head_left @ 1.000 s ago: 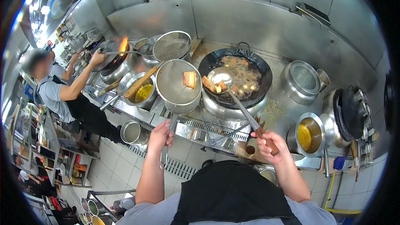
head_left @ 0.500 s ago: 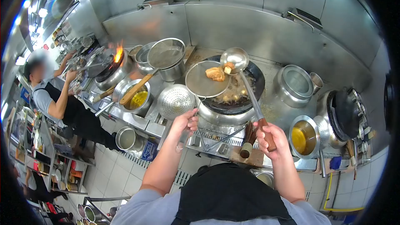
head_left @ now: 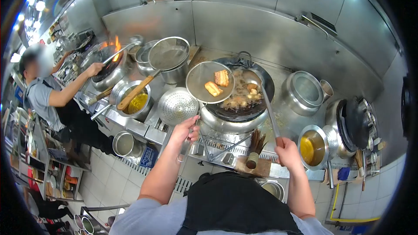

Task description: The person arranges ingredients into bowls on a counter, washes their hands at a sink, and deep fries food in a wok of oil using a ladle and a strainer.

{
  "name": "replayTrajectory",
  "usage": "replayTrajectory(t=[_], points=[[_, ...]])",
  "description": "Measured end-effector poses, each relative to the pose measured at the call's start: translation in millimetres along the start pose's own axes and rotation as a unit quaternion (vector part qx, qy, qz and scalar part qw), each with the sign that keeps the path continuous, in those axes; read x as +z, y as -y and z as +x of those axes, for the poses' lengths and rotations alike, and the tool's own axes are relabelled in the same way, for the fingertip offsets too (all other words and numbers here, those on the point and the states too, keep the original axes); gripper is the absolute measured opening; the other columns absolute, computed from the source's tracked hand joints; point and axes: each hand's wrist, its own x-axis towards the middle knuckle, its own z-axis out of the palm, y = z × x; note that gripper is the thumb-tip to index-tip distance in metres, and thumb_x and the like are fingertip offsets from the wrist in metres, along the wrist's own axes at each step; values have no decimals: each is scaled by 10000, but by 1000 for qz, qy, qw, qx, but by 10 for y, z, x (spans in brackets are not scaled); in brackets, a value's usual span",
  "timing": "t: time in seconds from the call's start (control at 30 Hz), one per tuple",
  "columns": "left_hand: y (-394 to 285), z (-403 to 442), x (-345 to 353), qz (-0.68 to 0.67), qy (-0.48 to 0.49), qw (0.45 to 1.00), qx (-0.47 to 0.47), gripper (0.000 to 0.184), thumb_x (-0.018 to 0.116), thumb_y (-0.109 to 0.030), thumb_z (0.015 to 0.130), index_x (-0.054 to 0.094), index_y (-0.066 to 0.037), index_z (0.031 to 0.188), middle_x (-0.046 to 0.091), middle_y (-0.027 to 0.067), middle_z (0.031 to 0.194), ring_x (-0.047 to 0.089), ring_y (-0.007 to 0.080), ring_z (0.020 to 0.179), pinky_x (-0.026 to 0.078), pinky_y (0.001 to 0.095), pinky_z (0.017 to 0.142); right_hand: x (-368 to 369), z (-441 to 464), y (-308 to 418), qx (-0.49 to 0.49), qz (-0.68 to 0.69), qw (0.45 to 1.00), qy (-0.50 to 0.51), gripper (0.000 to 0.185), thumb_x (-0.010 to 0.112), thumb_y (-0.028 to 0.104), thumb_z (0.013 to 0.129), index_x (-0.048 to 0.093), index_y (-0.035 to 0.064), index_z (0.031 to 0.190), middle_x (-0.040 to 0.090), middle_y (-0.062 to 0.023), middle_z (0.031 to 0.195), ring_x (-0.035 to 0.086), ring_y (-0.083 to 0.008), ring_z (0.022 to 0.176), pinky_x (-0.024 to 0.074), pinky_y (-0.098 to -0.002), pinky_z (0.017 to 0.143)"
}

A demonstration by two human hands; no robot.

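My left hand (head_left: 185, 133) is closed around the handle of a round mesh strainer (head_left: 198, 88), whose bowl overhangs the left side of the wok. Two golden fried pieces (head_left: 221, 78) lie apart in the strainer. My right hand (head_left: 287, 152) grips the long handle of a metal ladle (head_left: 271, 115). The ladle's bowl is down in the black wok (head_left: 265, 72), beside small pieces in bubbling oil (head_left: 240, 101). A perforated skimmer (head_left: 177, 105) rests just left of the wok.
At left, a co-worker (head_left: 56, 91) tends a flaming wok (head_left: 106, 67). Nearer are a pot of yellow oil (head_left: 146, 109) with a wooden-handled tool across it and a strainer over a pot (head_left: 169, 54). Stacked metal bowls (head_left: 305, 93) and another oil pot (head_left: 320, 141) stand at right.
The strainer has moved right toward the wok and now holds two pieces. The ladle rose with food, then lowered into the wok. The perforated skimmer has come into view.
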Motion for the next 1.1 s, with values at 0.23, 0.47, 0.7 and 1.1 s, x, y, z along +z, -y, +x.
replayTrajectory(t=[0.23, 0.47, 0.7, 1.1], points=[[-49, -41, 109, 23, -59, 998, 26, 206, 513, -265, 968, 490, -144, 1133, 446, -5, 672, 358, 83, 447, 308, 232, 426, -3, -225, 403, -12, 175, 984, 9, 208, 544, 31, 782, 585, -11, 981, 522, -15, 656, 471, -118, 472, 404, -257, 474], [-5, 146, 300, -25, 19, 999, 21, 274, 448, -207, 982, 443, -106, 1237, 461, 24, 706, 372, 103, 470, 338, 272, 447, 337, -189, 642, -19, 153, 986, 60, 133, 552, 36, 821, 552, 17, 952, 490, 7, 622, 468, -92, 424, 366, -247, 400], [54, 321, 352, -48, 3, 999, -23, 148, 471, -231, 985, 494, -140, 1100, 446, -14, 693, 338, 68, 467, 292, 230, 441, 247, -253, 597, -89, 79, 992, 41, 224, 553, 21, 818, 558, -7, 1040, 506, 3, 644, 472, -93, 428, 372, -241, 411], [-162, 704, 777, 43, -19, 999, 13, 129, 459, -224, 983, 468, -130, 1071, 483, 21, 691, 378, 90, 473, 335, 263, 455, 466, -89, 637, 76, 537, 813, 211, 269, 508, 120, 881, 503, -22, 1110, 517, -55, 697, 477, -141, 431, 384, -265, 365]])
